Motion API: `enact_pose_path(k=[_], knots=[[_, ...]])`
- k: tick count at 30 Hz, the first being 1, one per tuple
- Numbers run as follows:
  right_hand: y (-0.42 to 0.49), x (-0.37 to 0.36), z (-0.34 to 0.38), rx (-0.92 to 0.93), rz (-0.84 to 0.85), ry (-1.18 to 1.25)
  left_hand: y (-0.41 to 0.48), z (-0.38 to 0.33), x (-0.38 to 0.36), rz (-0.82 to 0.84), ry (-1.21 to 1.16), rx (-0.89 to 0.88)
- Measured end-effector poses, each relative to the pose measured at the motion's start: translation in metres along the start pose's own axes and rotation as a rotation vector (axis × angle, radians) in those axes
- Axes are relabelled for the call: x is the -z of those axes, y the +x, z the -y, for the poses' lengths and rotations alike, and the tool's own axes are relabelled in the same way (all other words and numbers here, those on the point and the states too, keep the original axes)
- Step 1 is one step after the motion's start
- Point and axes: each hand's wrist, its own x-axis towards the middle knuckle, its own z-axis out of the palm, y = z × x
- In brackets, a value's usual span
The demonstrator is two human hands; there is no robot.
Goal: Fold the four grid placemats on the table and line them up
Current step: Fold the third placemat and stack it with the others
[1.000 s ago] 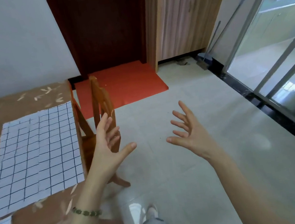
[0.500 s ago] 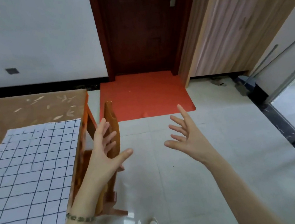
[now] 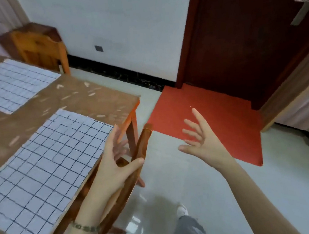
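Observation:
Two white placemats with dark grid lines lie flat on the brown table (image 3: 93, 103). The near placemat (image 3: 45, 169) reaches the table's right edge. The far placemat (image 3: 7, 84) lies at the upper left. My left hand (image 3: 114, 164) hovers with fingers spread just off the near placemat's right edge, in front of a chair back, holding nothing. My right hand (image 3: 201, 142) is raised over the floor to the right, fingers spread and empty. No other placemats are in view.
A wooden chair (image 3: 136, 167) is tucked at the table's right side under my left hand. Another wooden chair (image 3: 40, 47) stands at the far end by the wall. A red mat (image 3: 218, 120) lies before a dark door (image 3: 246, 33).
The view has swung left, bringing more of the table and a second placemat into sight. Both hands stay spread and empty; my left hand is now closer to the near placemat's edge.

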Motion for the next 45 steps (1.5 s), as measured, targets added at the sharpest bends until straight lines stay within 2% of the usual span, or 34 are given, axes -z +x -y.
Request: enact_pose_path(k=[7,11,17,22,25,29,45], knots=[[0.107,0.033,0.013,0.06,0.373,-0.013,0.023,-0.017,-0.031,-0.376,0.052,0.135],[0.147,0.028,0.019,0.058,0.549,-0.029,0.02,-0.017,-0.038,-0.543,0.08,0.171],[0.182,-0.026,0.023,0.098,0.816,-0.023,-0.005,-0.014,-0.027,-0.794,0.079,0.237],[0.19,-0.088,0.024,0.088,0.997,-0.036,-0.031,-0.004,-0.009,-0.908,0.047,0.282],[0.194,-0.123,0.028,0.108,1.057,-0.07,-0.045,0.005,0.004,-0.974,0.022,0.296],[0.202,-0.168,0.039,0.144,1.056,-0.102,-0.059,0.02,0.043,-1.03,0.007,0.309],[0.299,-0.304,0.053,0.098,1.02,-0.221,-0.016,0.08,0.227,-0.905,0.144,0.421]])
